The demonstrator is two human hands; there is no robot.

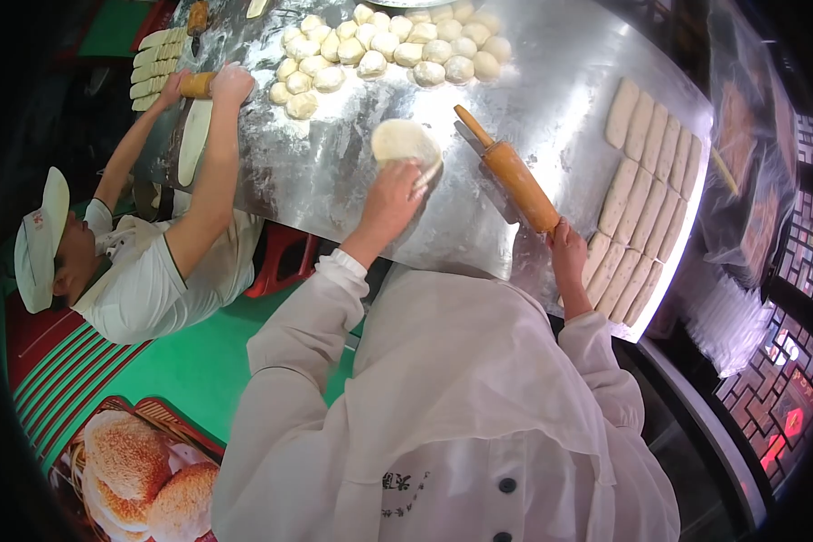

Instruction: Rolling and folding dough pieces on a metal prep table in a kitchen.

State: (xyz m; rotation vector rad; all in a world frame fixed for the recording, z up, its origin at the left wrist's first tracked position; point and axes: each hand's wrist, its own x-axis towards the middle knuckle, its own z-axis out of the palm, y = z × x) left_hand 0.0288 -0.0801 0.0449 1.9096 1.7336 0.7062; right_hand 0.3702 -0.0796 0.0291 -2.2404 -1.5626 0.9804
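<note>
My left hand point(393, 196) grips the near edge of a flattened round of dough point(405, 142), which looks slightly blurred over the metal table point(339, 183). To the right, my right hand point(567, 245) is closed on the near handle of a wooden rolling pin point(520, 186). The pin slants away to the upper left, its far handle over the table with a dark reflection or shadow beside it. Beyond my left hand, many floured dough balls point(385, 45) lie in uneven rows at the far side of the table.
Long dough strips point(640, 196) lie in rows on a pale board at the right. At the left a co-worker point(169, 251) presses a rolling pin point(196, 85) on a long dough piece point(194, 139). Stacked strips point(156, 68) lie beyond. A red stool point(284, 261) stands near the table's edge.
</note>
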